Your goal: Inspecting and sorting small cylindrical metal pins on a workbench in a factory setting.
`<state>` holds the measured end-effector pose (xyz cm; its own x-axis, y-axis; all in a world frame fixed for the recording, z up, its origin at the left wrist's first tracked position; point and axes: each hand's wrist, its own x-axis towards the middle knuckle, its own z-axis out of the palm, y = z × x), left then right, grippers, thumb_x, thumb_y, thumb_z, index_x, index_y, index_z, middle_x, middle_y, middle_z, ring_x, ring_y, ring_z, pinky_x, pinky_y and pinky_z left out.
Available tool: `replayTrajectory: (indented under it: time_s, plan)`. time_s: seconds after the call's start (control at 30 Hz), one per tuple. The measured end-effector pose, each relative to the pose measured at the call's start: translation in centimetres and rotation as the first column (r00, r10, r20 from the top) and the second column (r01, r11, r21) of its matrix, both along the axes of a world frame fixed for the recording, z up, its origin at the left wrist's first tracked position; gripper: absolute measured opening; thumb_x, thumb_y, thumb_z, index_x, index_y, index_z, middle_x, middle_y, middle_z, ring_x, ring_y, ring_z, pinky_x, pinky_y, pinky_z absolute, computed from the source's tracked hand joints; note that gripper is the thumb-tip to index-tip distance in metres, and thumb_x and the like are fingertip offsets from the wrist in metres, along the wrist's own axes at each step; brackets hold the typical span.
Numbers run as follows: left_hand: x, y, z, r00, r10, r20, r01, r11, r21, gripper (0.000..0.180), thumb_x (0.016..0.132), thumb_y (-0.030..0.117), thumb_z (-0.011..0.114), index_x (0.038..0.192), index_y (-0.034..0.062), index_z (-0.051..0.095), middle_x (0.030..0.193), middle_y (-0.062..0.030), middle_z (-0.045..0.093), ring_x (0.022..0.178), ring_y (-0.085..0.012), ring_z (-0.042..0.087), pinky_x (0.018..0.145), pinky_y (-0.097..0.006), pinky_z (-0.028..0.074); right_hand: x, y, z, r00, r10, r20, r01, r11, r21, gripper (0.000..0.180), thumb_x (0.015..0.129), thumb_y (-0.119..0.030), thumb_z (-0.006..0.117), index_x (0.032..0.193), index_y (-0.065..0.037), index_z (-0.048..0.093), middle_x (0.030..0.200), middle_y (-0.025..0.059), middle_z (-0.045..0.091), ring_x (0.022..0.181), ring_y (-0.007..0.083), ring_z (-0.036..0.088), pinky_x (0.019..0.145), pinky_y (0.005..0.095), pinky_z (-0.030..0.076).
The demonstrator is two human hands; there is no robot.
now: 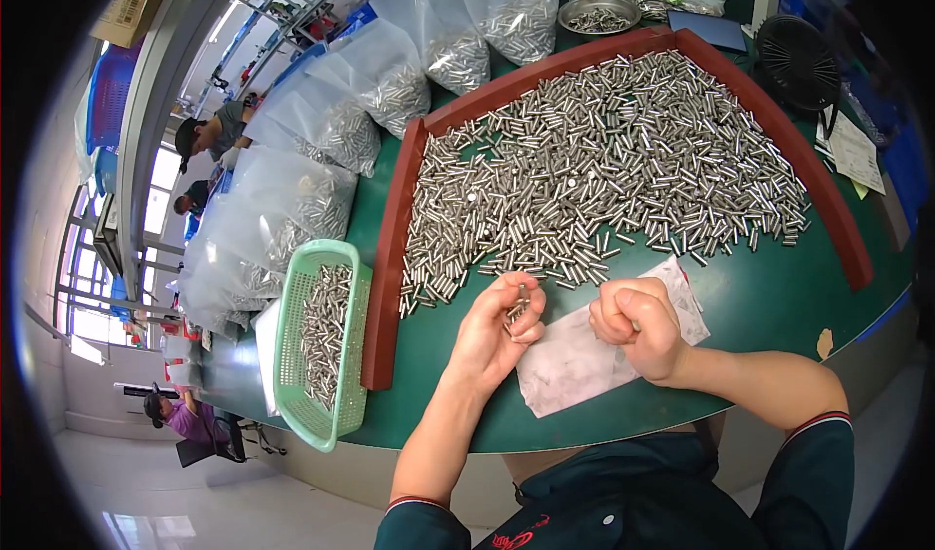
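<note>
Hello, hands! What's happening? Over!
Left hand: holding small metal pins. Right hand: closed, contents hidden. Smudged white sheet below; pin pile ahead.

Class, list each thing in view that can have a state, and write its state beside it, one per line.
Left hand, curled around a few pins
Right hand, closed, contents hidden
Pin pile, spread loose
White sheet, flat, smudged
Green basket, partly filled
Plastic bags, partly filled
Bowl, holding metal pieces
Fan, on or off unclear

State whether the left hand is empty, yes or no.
No, the left hand has metal pins showing within its curled grip.
</note>
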<state>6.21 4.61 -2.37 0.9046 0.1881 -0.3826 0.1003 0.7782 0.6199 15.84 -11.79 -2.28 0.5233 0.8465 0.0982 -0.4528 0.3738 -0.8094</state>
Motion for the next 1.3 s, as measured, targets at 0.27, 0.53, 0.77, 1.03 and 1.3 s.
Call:
replayTrajectory:
  time_s: [0.27, 0.53, 0.77, 1.03, 1.3]
  plan:
    - [0.3, 0.7, 0.5, 0.971, 0.203, -0.128, -0.018, 0.593, 0.805, 0.017, 0.082, 0.017, 0.057, 0.075, 0.0025, 0.055, 0.056, 0.0051, 0.042, 0.049, -0.0019, 0.033, 0.045, -0.017, 0.025, 0.2, -0.2, 0.0, 1.0, 0.002, 0.009, -0.001, 1.0, -0.016, 0.03, 0.079, -0.017, 0.033, 0.051, -0.008, 0.028, 0.047, -0.0017, 0.027, 0.047, 0.0069, 0.022, 0.044, 0.0233, 0.02]
    - [1.2, -0.8, -0.9, 0.985, 0.168, -0.039, 0.081, -0.252, 0.964, 0.016, 0.066, 0.01, 0.07, 0.074, 0.0015, 0.059, 0.047, -0.005, 0.039, 0.04, -0.0136, 0.036, 0.04, -0.027, 0.032, -0.1, 0.1, 0.1, 0.999, -0.026, 0.048, 0.027, 1.0, -0.012, 0.032, 0.079, -0.021, 0.036, 0.051, -0.008, 0.029, 0.045, -0.0015, 0.026, 0.042, 0.0077, 0.021, 0.042, 0.0235, 0.018]
    - [0.6, 0.0, -0.4, 0.99, 0.136, -0.044, -0.052, 0.629, 0.776, 0.009, 0.084, 0.013, 0.054, 0.082, 0.0044, 0.053, 0.065, -0.0011, 0.05, 0.052, -0.0035, 0.038, 0.045, -0.016, 0.029, 0.2, -0.2, -0.1, 0.999, -0.019, 0.048, 0.021, 0.999, -0.03, 0.03, 0.079, -0.017, 0.033, 0.051, -0.007, 0.029, 0.048, -0.0014, 0.029, 0.048, 0.0071, 0.024, 0.045, 0.0234, 0.021]
    - [0.3, 0.9, -0.5, 0.998, -0.059, -0.001, 0.057, 0.969, 0.241, 0.011, 0.083, 0.006, 0.052, 0.094, 0.0064, 0.052, 0.079, -0.0051, 0.053, 0.049, -0.0029, 0.029, 0.045, -0.015, 0.026, 0.0, 0.0, 0.1, 0.999, -0.027, 0.045, 0.028, 0.999, -0.029, 0.032, 0.08, -0.021, 0.035, 0.051, -0.008, 0.029, 0.045, -0.0017, 0.026, 0.043, 0.0076, 0.022, 0.043, 0.023, 0.019]
    - [0.4, 0.5, -0.4, 0.998, -0.062, -0.019, 0.065, 0.939, 0.337, 0.01, 0.085, 0.006, 0.05, 0.095, 0.003, 0.051, 0.076, -0.0053, 0.055, 0.048, -0.0028, 0.029, 0.044, -0.017, 0.025, 0.1, 0.0, 0.1, 0.999, -0.026, 0.046, 0.027, 0.999, -0.029, 0.031, 0.08, -0.02, 0.034, 0.051, -0.008, 0.029, 0.045, -0.0016, 0.026, 0.043, 0.0076, 0.021, 0.043, 0.0231, 0.018]
